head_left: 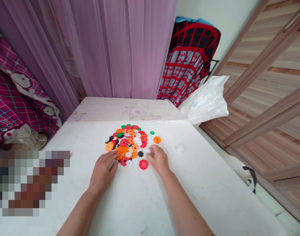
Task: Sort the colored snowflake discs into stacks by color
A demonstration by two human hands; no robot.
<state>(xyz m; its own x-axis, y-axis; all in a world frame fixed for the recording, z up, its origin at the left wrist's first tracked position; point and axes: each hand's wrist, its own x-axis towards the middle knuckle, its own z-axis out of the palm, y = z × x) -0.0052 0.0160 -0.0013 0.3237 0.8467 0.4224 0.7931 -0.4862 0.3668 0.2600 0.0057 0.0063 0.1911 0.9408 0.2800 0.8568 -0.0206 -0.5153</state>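
Observation:
A heap of notched plastic snowflake discs in orange, red, white, black and green lies on the white-covered table. My left hand rests at the heap's near left side, fingers stretched out and apart, fingertips touching orange discs. At the heap's right, my right hand has its fingers curled and its thumb bent in, closed on a white disc that is partly hidden. Close to this hand lie a red disc, a black disc and, farther back, an orange disc.
Several pale discs lie apart to the right on the white tablecloth. A white plastic bag stands by the table's far right corner. Purple curtains hang behind, and a wooden wardrobe stands at the right.

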